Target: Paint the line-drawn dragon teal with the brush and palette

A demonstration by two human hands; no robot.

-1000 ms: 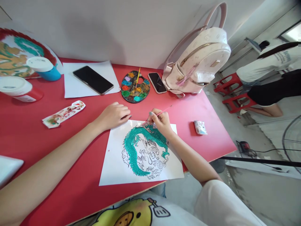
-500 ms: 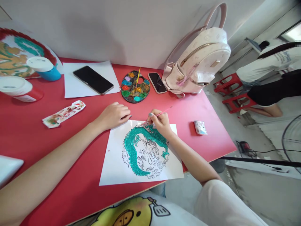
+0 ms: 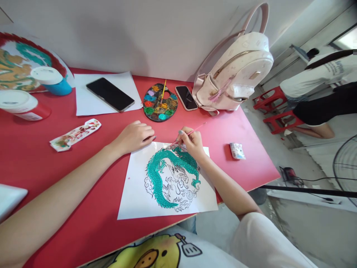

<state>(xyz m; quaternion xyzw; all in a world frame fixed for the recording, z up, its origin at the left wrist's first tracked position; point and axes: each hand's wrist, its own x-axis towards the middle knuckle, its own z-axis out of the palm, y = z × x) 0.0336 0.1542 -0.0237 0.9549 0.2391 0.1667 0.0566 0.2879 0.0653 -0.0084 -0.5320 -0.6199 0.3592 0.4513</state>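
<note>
My right hand [image 3: 192,142] is closed in a pinch around a thin pink paintbrush [image 3: 190,132]. Its bristle end points down-left at the top of a dragon drawing [image 3: 161,178], whose body is largely painted teal while the head and clouds are bare line work. The drawing is on a white sheet [image 3: 125,201] near the table's front edge. My left hand [image 3: 135,137] lies palm down at the sheet's upper left edge, fingers loosely bent, thumb slightly apart, holding nothing. Beyond both hands is a round paint palette [image 3: 155,115] with several colours and a yellow brush [image 3: 163,91] across it.
A dark phone [image 3: 110,94] lies on white paper [image 3: 83,106]; another phone [image 3: 186,98] is beside a pale backpack [image 3: 237,70]. Paint pots [image 3: 54,87] and a stained strip [image 3: 75,136] are at left, a small packet [image 3: 237,151] at right. People sit on red stools [image 3: 281,123] beyond.
My right hand has shifted very slightly right and up with the paintbrush, its tip still near the dragon's upper back. The left hand stays in place.
</note>
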